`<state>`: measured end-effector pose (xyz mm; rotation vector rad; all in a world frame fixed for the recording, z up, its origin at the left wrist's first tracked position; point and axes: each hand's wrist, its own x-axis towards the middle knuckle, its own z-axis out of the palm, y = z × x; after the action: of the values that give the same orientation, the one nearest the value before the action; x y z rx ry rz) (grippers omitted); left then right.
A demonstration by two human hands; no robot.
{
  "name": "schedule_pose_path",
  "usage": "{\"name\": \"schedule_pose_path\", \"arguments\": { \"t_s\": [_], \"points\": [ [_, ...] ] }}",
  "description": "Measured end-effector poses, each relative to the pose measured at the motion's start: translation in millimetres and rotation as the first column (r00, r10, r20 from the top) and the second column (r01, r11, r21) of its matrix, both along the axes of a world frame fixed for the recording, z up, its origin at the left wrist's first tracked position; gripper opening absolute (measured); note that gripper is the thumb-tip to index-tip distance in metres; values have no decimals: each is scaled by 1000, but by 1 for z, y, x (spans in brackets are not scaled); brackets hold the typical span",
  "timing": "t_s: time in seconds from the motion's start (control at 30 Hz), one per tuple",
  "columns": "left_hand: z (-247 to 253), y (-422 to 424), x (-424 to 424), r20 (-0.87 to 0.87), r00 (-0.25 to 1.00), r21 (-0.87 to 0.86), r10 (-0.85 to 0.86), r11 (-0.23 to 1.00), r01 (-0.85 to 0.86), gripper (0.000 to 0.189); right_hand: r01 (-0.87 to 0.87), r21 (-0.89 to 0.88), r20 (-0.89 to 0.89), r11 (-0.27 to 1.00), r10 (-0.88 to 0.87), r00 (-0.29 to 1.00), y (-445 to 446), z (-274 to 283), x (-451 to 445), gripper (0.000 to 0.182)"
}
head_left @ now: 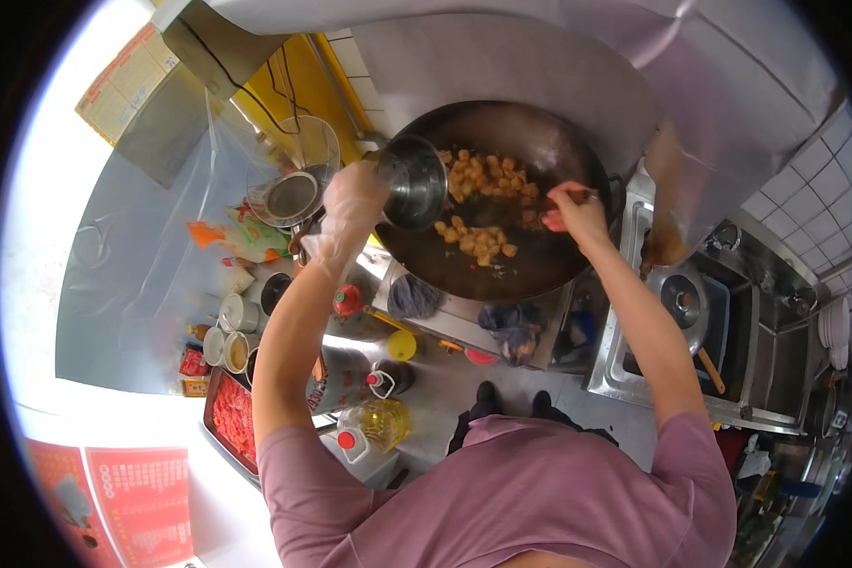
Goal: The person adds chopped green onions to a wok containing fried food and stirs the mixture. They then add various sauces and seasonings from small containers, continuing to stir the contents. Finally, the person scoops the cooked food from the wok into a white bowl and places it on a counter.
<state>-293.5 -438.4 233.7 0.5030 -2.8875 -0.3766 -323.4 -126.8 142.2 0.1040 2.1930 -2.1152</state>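
Note:
A large dark wok (pixel 426 273) holds browned chunks of food (pixel 490 177) in two heaps, with green bits among them. My left hand (pixel 355 195), in a clear plastic glove, grips a round metal bowl (pixel 415 184) by its side at the wok's left edge; the bowl is tilted over it. Over the wok's right part is my right hand (pixel 575 209), its fingers curled round a dark handle, most of which the hand hides; what tool it belongs to cannot be made out.
Left of the wok lie wire strainers (pixel 292 197), small pots (pixel 240 312) and a tray of red minced meat (pixel 234 419). An oil jug (pixel 376 426) stands below. Dark cloths (pixel 415 297) lie at the stove's front. A metal sink (pixel 717 319) with a lid is at the right.

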Motion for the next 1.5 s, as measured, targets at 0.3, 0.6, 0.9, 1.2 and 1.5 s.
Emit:
{"name": "schedule_pose_path", "arguments": {
  "t_s": [0.3, 0.6, 0.9, 1.2, 1.5],
  "points": [
    [-20, 18, -53, -36, 987, -55, -156, 987, 154, 25, 48, -243, 8, 969, -48, 999, 23, 12, 58, 17],
    [8, 5, -21, -41, 999, 93, -1, 996, 5, 27, 58, -191, -111, 980, -81, 991, -5, -10, 37, 20],
    [-46, -2, 72, 90, 978, 877, -186, 480, 11, 19, -107, -42, 147, 993, 112, 983, 58, -6, 99, 53],
    [-121, 240, 150, 199, 684, 973, -702, 225, -52, 15, -102, 312, 498, 944, -71, 864, 335, -99, 253, 49],
    [-185, 694, 155, 117, 388, 992, -914, 123, -10, 20, 37, 972, 113, 231, -599, 793, 802, -130, 283, 20]
  ]
}}
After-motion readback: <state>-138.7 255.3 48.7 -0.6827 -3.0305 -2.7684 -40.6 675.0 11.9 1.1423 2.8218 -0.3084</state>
